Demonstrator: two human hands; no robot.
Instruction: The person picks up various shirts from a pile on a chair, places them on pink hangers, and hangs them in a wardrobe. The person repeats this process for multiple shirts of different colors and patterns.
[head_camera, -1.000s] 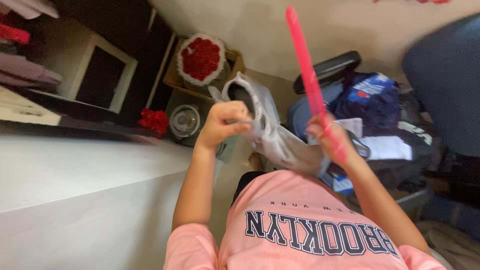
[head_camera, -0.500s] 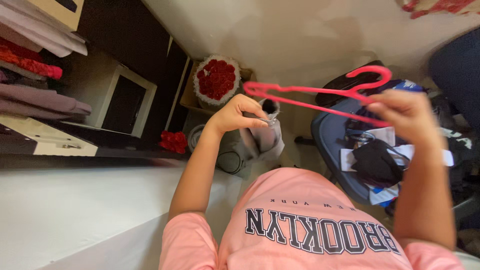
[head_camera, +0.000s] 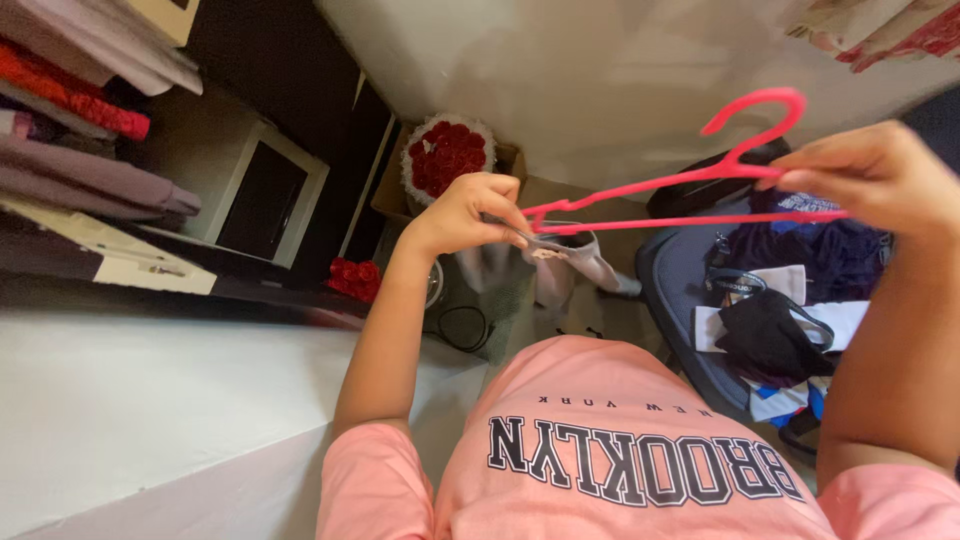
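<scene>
1. The left hand (head_camera: 468, 212) is raised in front of the chest, with the elbow bent and the forearm going up from the pink sleeve. Its fingers are pressed together and they pinch the top edge of a grey garment (head_camera: 560, 262), just at the place where the left tip of the pink hanger (head_camera: 690, 182) meets the cloth.
2. The right hand (head_camera: 872, 172) is held higher and further to the right, and its forearm rises steeply from the lower right of the view. The fingers are closed around the hanger near the base of its hook, so the hand grips it firmly.
3. The hanger is in the air between both hands, almost level, with the hook pointing up beside the right hand. Its left tip touches the garment's opening; I cannot tell if it is already inside the cloth.
4. The garment hangs down from the left hand, above the floor, in front of the person's pink shirt (head_camera: 620, 450).
5. Under the right arm stands a dark blue chair (head_camera: 675, 290) with clothes and a black bag on it.
6. Behind the left hand a bouquet of red roses (head_camera: 448, 158) sits in a box by the wall.
7. At the left there is a white worktop (head_camera: 150, 400), and above it shelves with folded clothes (head_camera: 80, 130).
</scene>
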